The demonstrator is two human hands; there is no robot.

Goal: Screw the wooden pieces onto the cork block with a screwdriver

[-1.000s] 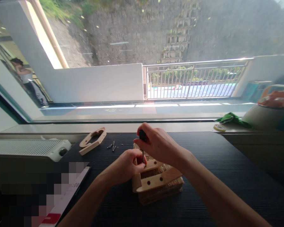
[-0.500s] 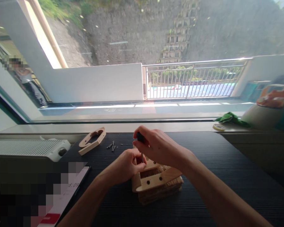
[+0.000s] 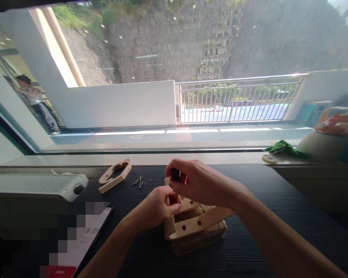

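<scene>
Frame [image 3: 191, 227] of pale, smooth wood, dark holes in its rails, lies on a rough tan block [image 3: 200, 242], inward from the far edge of the table [image 3: 266, 216]. The right hand [image 3: 195, 179] wraps a black-handled screwdriver [image 3: 175, 175]; the left hand [image 3: 159, 200] curls at the frame's left end, pinching what, I can't tell.

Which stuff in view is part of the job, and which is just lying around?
Part of the job:
black-handled tool, in the right hand
wooden frame, left hand at its end
rough block under the frame
probably the loose screws and second wooden piece

Just lying around:
device with a clock display
green cloth
small round yellowish item
</scene>
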